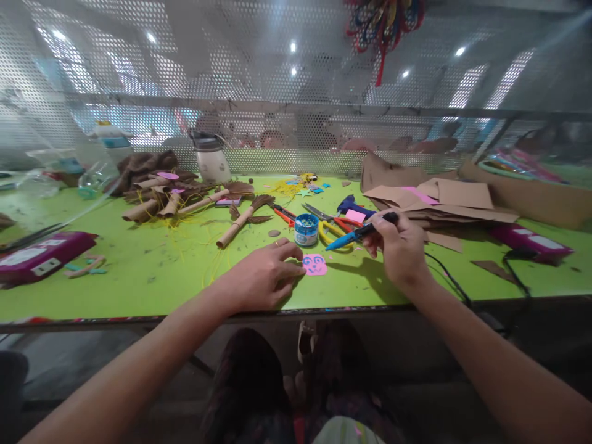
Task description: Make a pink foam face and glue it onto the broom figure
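Observation:
My left hand rests on the green table, fingers curled together with their tips pressed on the left edge of a small pink paper piece with blue marks drawn on it. My right hand is closed round a blue pen with a black cap end, held slanted with its tip pointing down-left above the pink piece. A small round blue-and-white tub stands just behind the pink piece.
Scissors with orange and yellow handles, rolled brown paper brooms, cardboard sheets, pink boxes and a white jar lie around. A perforated metal screen closes the back. A black cable runs off the front edge.

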Available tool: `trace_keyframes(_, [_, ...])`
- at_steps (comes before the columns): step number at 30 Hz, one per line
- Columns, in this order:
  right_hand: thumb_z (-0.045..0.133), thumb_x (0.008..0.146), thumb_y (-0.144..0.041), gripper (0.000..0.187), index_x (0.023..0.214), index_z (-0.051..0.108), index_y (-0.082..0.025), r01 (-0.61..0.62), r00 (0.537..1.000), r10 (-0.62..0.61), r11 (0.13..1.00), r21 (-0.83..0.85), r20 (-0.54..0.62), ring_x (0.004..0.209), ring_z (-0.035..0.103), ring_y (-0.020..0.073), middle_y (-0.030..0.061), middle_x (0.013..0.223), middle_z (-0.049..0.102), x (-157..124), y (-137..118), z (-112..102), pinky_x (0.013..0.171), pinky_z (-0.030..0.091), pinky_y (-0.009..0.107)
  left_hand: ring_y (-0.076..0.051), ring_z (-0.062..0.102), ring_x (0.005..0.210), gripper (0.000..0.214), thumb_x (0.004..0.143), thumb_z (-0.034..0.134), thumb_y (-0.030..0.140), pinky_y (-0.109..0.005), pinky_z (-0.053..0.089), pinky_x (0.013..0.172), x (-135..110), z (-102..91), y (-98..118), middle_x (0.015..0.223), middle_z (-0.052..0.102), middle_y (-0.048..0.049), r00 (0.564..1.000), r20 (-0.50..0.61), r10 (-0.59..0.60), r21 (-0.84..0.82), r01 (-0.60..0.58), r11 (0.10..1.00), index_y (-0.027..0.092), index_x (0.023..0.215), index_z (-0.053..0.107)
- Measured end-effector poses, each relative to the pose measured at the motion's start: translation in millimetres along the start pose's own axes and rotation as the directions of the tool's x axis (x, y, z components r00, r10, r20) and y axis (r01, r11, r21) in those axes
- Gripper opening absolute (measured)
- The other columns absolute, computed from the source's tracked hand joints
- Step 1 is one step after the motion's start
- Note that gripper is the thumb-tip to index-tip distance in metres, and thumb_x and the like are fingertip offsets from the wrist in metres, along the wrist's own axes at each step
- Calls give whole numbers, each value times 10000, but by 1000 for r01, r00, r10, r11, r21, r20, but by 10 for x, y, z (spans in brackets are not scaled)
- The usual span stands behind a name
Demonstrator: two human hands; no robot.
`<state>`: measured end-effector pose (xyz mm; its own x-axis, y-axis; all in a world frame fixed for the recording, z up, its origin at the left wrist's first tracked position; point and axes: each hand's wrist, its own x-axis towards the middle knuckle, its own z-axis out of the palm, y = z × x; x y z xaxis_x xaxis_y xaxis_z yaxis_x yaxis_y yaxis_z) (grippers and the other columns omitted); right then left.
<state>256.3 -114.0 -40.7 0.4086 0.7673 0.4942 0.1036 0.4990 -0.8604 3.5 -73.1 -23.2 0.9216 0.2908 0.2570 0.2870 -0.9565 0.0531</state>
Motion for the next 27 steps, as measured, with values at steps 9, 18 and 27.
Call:
trace_keyframes(9, [614, 795, -345, 190, 701, 546, -194, -33, 999, 34, 999, 15, -29, 328, 434, 77, -40, 458, 558, 82, -58, 25, 311, 326, 192, -181, 543, 817, 230, 831, 482, 124, -296, 444, 771, -8, 4, 15, 895, 585, -69, 999, -26, -24, -7, 24, 1000, 187, 869, 700])
trace_keyframes(18, [605, 776, -350, 168, 730, 523, -211, 36, 998, -36, 999, -7, 42, 315, 420, 81, -60, 439, 525, 462, -254, 275, 306, 322, 197, -171, 522, 793, 199, 822, 493, 120, -280, 420, 737, -20, 8, 13, 851, 565, -60, 999, -33, -32, -4, 32, 999, 176, 806, 683])
trace_keyframes(27, [587, 767, -373, 203, 695, 512, -199, 29, 994, -11, 985, -170, 106, 331, 391, 79, -60, 420, 508, 740, 42, 523, 350, 306, 206, -172, 497, 790, 159, 795, 502, 104, -287, 422, 731, -32, 7, 29, 819, 537, -53, 999, -14, -48, 15, 49, 999, 175, 754, 637])
